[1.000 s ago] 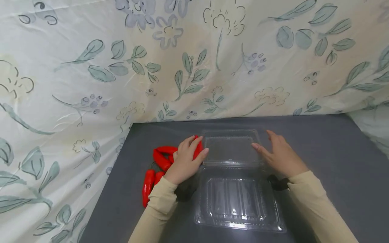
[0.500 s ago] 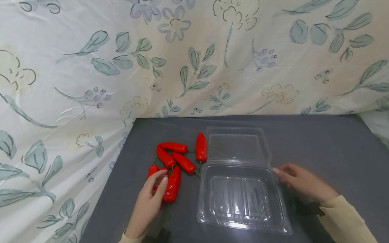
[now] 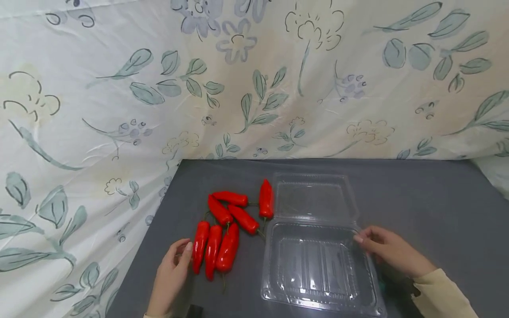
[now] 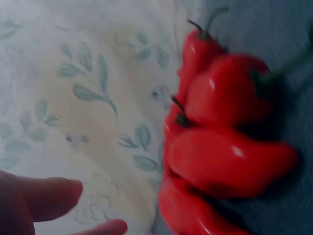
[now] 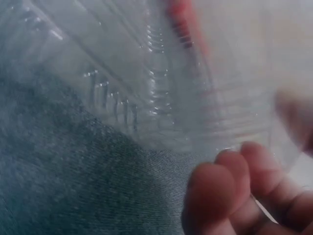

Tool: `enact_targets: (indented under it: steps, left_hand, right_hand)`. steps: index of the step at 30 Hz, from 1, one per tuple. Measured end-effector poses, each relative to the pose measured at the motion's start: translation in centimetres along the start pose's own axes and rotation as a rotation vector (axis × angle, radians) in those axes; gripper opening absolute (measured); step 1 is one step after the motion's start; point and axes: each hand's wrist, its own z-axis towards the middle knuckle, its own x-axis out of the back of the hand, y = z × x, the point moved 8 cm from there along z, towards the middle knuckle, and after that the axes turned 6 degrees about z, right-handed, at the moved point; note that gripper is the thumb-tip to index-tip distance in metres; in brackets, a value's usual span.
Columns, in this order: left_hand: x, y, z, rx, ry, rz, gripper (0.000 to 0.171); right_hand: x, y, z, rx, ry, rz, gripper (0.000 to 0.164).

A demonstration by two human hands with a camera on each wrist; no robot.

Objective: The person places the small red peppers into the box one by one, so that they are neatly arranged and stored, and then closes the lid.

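Observation:
Several glossy red chili peppers [image 3: 228,249] with green stems lie on the dark cloth to the left of a clear plastic clamshell container [image 3: 314,265]. Its lid [image 3: 316,198] is folded back flat, away from the person, and the ribbed base stands nearer. My left hand [image 3: 169,274] is at the leftmost pepper [image 3: 200,247], fingertips right beside it, fingers loosely bent and holding nothing. In the left wrist view, thumb and finger [image 4: 54,196] are apart. My right hand [image 3: 397,249] pinches the base's right rim, thumb on top; the right wrist view has the fingers [image 5: 210,188] curled at the plastic edge.
One pepper [image 3: 266,198] lies right against the lid's left edge. Behind the dark table cloth [image 3: 429,194] hangs a floral curtain [image 3: 254,79], which also runs along the left side. A small black object [image 3: 195,311] shows by the left wrist.
My left hand has moved from the peppers by the lid down and left to the outer side of the pile. My right hand has come down from above the lid to the base's right rim.

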Motion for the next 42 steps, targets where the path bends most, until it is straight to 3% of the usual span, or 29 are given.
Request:
enact_targets:
  steps: [4,8,16,22,31,38,42]
  left_hand:
    - [-0.1,-0.8,1.2,-0.018,0.02,0.078,0.053]
    - [-1.0,-1.1,1.9,-0.046,-0.023,0.118,0.059]
    - [-1.7,-1.1,2.2,-0.05,-0.053,0.166,0.059]
    - [-1.7,-0.6,2.5,-0.065,-0.054,0.227,0.057]
    - [-2.0,-0.5,2.7,-0.095,-0.073,0.244,0.052]
    - [-1.0,-1.2,2.6,-0.023,-0.037,0.204,0.058]
    - [0.4,0.1,2.1,-0.075,0.024,0.211,0.057]
  right_hand:
    - [0.1,0.4,-0.1,-0.041,0.016,-0.007,0.031]
    - [0.0,0.4,-0.2,-0.036,0.004,0.017,0.031]
    - [-0.3,0.7,-0.2,-0.019,-0.018,0.063,0.03]
    - [0.0,0.9,0.2,-0.024,-0.005,0.046,0.031]
    - [0.1,0.9,0.2,-0.02,0.007,0.037,0.03]
    - [0.1,1.1,0.2,-0.025,0.002,0.029,0.03]
    - [0.1,1.1,0.3,-0.053,-0.001,0.037,0.033]
